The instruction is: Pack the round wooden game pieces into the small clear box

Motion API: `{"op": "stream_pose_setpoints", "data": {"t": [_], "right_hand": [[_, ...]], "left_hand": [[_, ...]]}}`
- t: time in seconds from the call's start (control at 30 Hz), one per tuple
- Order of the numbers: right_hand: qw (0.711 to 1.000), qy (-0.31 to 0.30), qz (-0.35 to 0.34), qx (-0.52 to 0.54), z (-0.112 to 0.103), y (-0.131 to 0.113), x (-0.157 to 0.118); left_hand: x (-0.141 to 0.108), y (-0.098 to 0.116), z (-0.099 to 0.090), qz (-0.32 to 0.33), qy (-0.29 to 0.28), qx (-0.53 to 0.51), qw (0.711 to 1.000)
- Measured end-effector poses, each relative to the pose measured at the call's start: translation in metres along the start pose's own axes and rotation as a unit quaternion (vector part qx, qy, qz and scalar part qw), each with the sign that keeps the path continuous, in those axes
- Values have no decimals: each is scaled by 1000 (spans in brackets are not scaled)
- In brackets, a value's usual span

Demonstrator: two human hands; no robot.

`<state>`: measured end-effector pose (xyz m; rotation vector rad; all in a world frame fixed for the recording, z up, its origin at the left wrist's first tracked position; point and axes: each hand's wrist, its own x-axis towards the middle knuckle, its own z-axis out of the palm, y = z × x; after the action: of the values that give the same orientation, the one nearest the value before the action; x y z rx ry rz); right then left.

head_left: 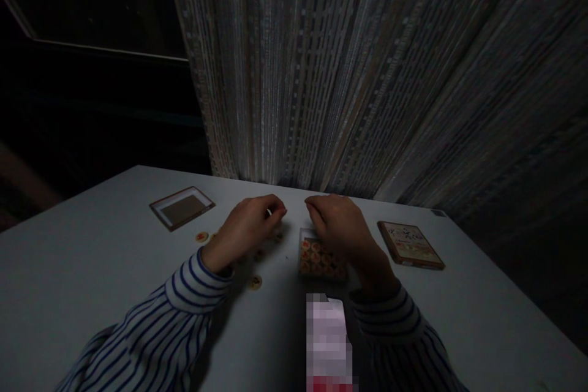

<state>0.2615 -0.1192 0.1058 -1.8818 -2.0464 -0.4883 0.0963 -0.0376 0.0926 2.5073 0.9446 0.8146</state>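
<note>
My left hand (250, 223) hovers above several loose round xiangqi pieces (255, 282), thumb and forefinger closed in a pinch. Whatever may be between those fingertips is too small to make out. Across a narrow gap, my right hand (342, 223) is pinched too, its fingertips pointing left; I cannot see what they hold. Beneath it, partly hidden, sits a small clear-sided box (300, 257) with rows of xiangqi pieces (315, 257), several with red characters. One loose piece (201, 237) lies left of my left wrist, and others are half covered by that hand.
At the back left of the white table (114, 257) lies an open brown-rimmed box part (182, 207). A printed box lid (410, 245) rests to the right. A phone-like object (328, 340), its screen pixelated, is at the near edge. Striped curtains (294, 73) hang behind the table.
</note>
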Motion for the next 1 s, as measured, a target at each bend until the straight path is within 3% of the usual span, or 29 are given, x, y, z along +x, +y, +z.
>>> {"op": "stream_pose_setpoints", "data": {"t": [0.23,0.37,0.57,0.77,1.0], "right_hand": [[996,91,7,18,4,4,-2],[995,101,-5,16,6,2,-1],[996,84,-13,7,10,-3,1],[997,75,-25,16,15,-8,2],[995,67,-53,61,17,-21,4]], "left_hand": [[-17,-12,-9,-54,94,-56,993],[-31,-30,-10,-86,157,-81,980],[-53,-56,-5,-108,207,-53,971],[-74,-77,3,-114,190,-22,975],[-83,-100,-10,-187,214,-50,958]]}}
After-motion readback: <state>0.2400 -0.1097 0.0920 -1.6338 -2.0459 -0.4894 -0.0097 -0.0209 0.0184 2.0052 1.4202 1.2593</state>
